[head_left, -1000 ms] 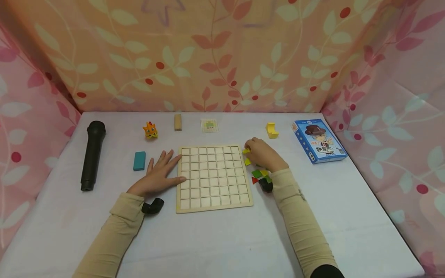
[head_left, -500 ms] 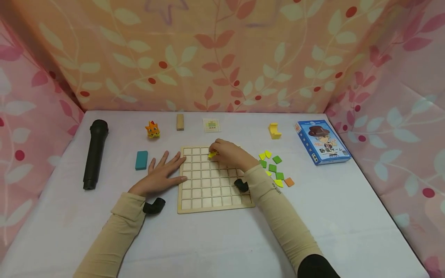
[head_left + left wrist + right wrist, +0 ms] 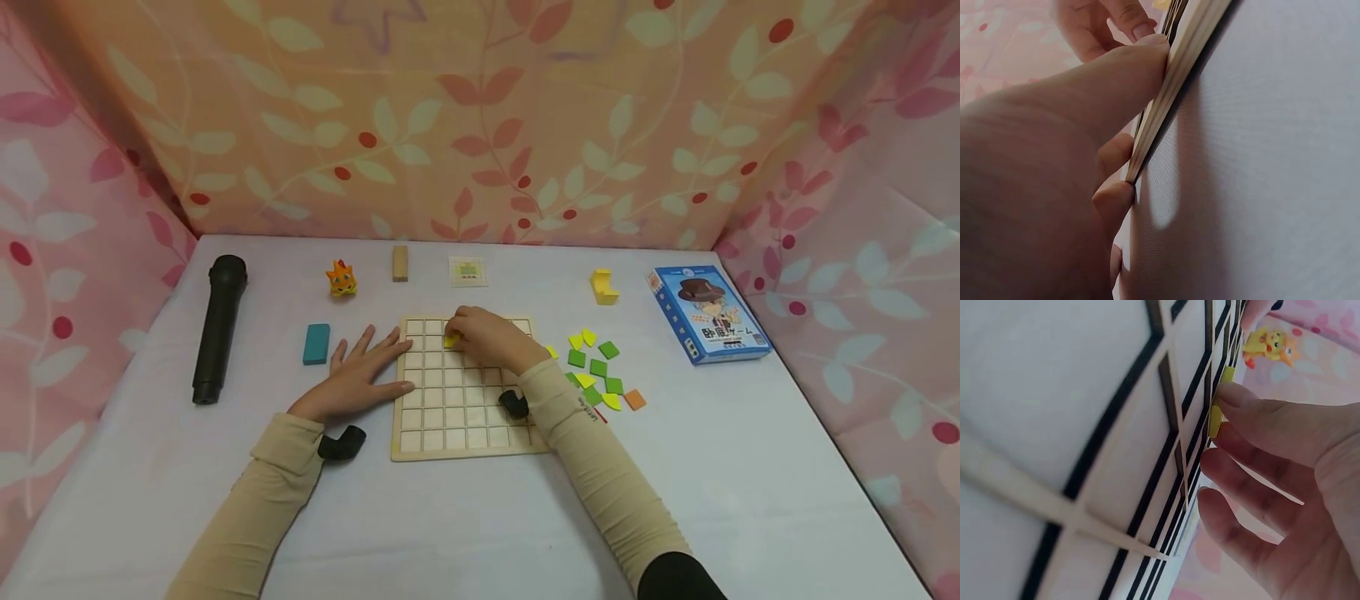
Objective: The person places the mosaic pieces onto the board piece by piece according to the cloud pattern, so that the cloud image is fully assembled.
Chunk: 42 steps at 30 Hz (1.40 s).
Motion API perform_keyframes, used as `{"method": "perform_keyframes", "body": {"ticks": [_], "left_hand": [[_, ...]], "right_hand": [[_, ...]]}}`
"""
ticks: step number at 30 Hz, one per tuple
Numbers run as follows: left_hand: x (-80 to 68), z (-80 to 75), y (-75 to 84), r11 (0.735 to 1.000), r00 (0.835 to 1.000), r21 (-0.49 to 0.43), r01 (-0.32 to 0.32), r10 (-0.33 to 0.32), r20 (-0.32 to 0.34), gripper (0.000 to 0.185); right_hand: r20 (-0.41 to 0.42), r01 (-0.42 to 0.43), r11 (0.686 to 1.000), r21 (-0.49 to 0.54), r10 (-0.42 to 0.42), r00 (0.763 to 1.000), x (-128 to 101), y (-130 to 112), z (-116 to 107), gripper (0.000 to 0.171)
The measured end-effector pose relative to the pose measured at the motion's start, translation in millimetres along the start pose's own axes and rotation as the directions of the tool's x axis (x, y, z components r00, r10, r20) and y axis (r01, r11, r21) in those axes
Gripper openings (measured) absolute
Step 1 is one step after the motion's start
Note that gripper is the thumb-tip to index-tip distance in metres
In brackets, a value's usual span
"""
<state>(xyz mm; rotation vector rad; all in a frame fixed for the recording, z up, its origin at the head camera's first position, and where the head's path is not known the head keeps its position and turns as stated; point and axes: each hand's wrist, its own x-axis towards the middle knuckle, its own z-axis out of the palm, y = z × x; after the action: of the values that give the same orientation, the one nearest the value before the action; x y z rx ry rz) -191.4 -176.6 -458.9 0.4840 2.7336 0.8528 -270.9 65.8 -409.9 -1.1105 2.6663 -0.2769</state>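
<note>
Yellow flat tile (image 3: 451,340) is pinched in your right hand (image 3: 491,339), fingertips (image 3: 1230,395) clamped on it over a top-row cell of the pale wooden grid board (image 3: 465,417). Left hand (image 3: 360,377) lies flat, fingers spread, thumb (image 3: 1124,74) pressed to the board's edge just beside it. Risk: tile could land crooked across a divider, or your sleeve could drag the loose green, yellow and orange tiles (image 3: 597,367) behind your wrist. Blue box (image 3: 708,314) print unreadable.

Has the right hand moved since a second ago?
Yes. The right hand has gone left, from the loose tiles beside the wooden grid board to over the board's far rows, pinching a yellow tile.
</note>
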Motion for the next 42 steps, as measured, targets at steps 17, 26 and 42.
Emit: {"method": "perform_keyframes", "body": {"ticks": [17,26,42], "left_hand": [[9.5,5.0,5.9,1.000,1.000,0.006,-0.012,0.012,0.014,0.075],[10.6,4.0,4.5,1.000,1.000,-0.004,-0.018,0.018,0.001,0.073],[2.3,1.8,-4.7,0.999,0.999,0.007,-0.033,0.033,-0.034,0.067]], "right_hand": [[-0.012,-0.038,0.999,0.006,0.038,0.999,-10,5,0,0.022],[-0.041,-0.078,0.997,0.022,0.079,0.996,-24,13,-13,0.042],[-0.009,-0.388,0.920,0.057,0.389,0.921,-144,52,-43,0.050]]}}
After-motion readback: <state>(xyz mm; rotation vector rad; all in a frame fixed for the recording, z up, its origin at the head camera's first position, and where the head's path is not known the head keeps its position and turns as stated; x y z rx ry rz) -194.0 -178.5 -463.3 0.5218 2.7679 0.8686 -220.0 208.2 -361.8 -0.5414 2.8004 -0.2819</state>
